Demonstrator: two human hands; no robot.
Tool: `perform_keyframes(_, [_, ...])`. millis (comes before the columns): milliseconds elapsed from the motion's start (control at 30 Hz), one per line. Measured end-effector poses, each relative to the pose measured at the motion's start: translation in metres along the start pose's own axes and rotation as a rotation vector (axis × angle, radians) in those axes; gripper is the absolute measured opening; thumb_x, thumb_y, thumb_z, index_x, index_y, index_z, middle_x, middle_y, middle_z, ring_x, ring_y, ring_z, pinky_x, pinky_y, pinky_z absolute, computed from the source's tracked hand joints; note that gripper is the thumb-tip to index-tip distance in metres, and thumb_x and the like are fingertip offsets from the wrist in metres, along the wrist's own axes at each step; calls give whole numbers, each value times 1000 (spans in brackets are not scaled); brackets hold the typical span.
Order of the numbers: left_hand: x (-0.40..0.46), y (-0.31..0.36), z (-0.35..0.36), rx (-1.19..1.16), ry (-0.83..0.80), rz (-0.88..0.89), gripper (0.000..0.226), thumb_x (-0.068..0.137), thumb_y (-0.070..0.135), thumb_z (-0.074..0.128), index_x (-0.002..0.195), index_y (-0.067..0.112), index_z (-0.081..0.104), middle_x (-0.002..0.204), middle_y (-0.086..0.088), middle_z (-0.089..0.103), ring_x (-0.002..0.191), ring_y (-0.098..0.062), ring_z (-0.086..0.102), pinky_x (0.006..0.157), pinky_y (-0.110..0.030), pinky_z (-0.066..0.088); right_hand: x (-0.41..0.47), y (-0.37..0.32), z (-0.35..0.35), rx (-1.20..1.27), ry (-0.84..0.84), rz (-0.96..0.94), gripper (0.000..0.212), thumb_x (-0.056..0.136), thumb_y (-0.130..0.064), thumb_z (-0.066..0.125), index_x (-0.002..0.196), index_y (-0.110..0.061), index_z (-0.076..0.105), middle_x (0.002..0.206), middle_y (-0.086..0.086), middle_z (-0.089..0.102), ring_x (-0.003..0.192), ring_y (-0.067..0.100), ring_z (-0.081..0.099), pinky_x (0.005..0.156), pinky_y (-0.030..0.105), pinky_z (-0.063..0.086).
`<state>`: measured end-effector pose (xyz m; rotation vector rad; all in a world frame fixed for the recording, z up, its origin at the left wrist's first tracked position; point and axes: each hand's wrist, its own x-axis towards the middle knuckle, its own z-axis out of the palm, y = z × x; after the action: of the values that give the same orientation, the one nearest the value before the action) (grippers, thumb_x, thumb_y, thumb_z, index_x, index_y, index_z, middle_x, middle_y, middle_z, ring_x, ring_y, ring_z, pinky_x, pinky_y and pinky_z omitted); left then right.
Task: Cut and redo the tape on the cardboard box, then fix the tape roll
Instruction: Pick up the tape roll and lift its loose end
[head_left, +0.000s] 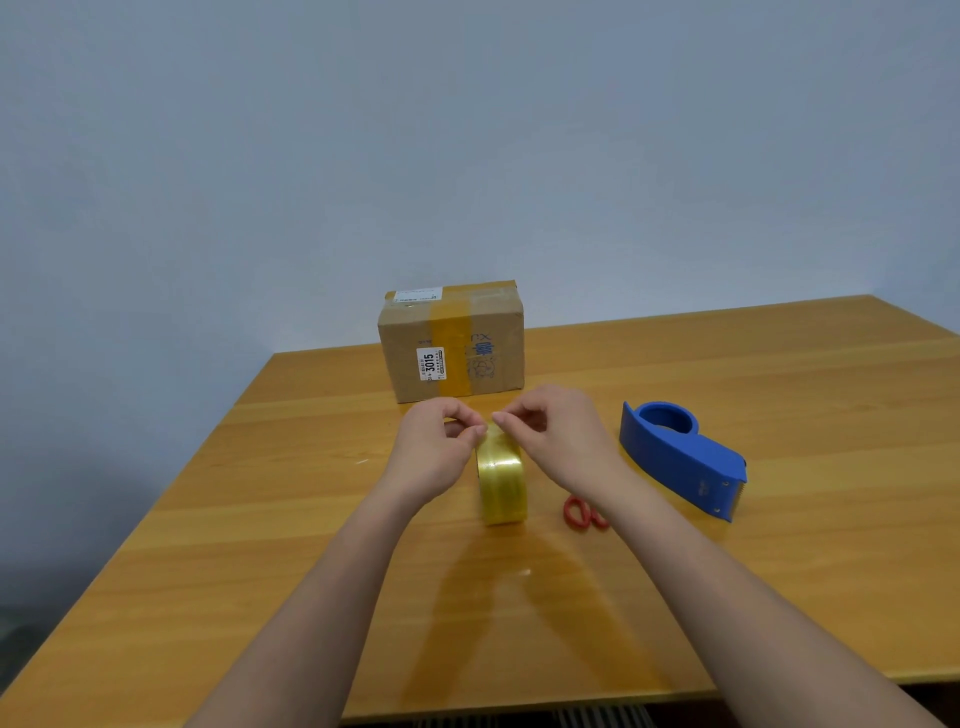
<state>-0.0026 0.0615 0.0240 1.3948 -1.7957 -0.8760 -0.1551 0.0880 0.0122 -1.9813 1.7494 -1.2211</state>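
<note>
Taped cardboard box (451, 343), upright. Yellowish tape roll (501, 475) on edge, just before the box.

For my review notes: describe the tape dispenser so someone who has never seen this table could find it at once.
On the wooden table, look to the right of the cardboard box and the person's right hand. The tape dispenser lies there on its side with no roll in it. It is the only blue item, far bigger than the red scissors near it.

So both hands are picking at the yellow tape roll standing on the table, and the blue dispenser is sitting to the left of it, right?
Not quite: in the head view the blue dispenser sits to the right of the tape roll, not the left. Both the left hand and the right hand are on the roll.
</note>
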Motion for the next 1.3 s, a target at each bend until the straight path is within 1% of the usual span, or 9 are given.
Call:
perform_keyframes(133, [-1,3,-2,14,-17,-5,6,89,14,65,87,9,68,94,-3,71,86,-11,67,63,-19,46,1,-1,0,-47,-43,23,13,83,-32,71,86,-21,76,85,-5,62,73,1,49,71,25,46])
perform_keyframes(267, [-1,4,-2,26,-20,-2,6,90,14,64,87,11,68,96,-1,69,83,-7,64,61,-17,44,0,-1,2,-48,-28,49,8,81,-30,73,80,-22,72,86,-5,63,81,8,56,76,32,52])
perform_keyframes(333, [-1,3,-2,10,-37,7,2,87,15,67,85,15,67,100,-1,69,90,-9,65,69,-19,47,-1,-1,4,-59,-18,50,9,83,-28,72,79,-21,70,87,-5,63,83,9,57,78,34,53])
perform_keyframes(433, [-2,3,-3,5,-74,6,8,80,19,75,84,21,68,110,0,68,103,-12,65,89,-35,53,-2,-2,7,-69,-5,52,9,84,-26,70,79,-19,69,87,-5,63,83,10,58,78,34,53])
perform_keyframes(733, [-3,10,-2,139,2,-13,16,82,21,73,69,24,64,89,3,68,90,-15,65,84,-39,53,-4,-9,12,-192,11,50,12,91,-18,60,81,-13,65,90,-2,57,79,14,54,68,28,44])
perform_keyframes(833, [-4,11,1,197,24,-12,24,84,20,70,65,29,59,89,1,69,89,-17,65,82,-38,52,-5,-6,13,-110,26,42,13,89,-14,61,78,-12,68,87,-3,60,77,14,54,65,25,39])
perform_keyframes(900, [-4,11,2,223,33,4,25,85,21,69,65,29,58,88,4,67,89,-16,64,82,-36,51,-6,-3,12,-39,47,52,12,87,-14,65,76,-14,71,85,-4,64,77,11,56,66,24,43])
perform_keyframes(1100, [-5,10,4,248,51,-1,14,87,23,67,74,25,62,90,7,63,86,-14,62,79,-34,48,-8,1,6,179,48,156,5,81,-19,74,82,-16,77,92,-7,69,81,-4,59,67,5,44])
perform_keyframes(1300, [-3,8,6,172,54,-39,13,86,22,68,73,23,67,85,11,62,88,-11,61,79,-32,48,-7,-4,8,205,68,231,4,82,-16,73,79,-16,75,93,-8,67,82,0,61,67,9,46])
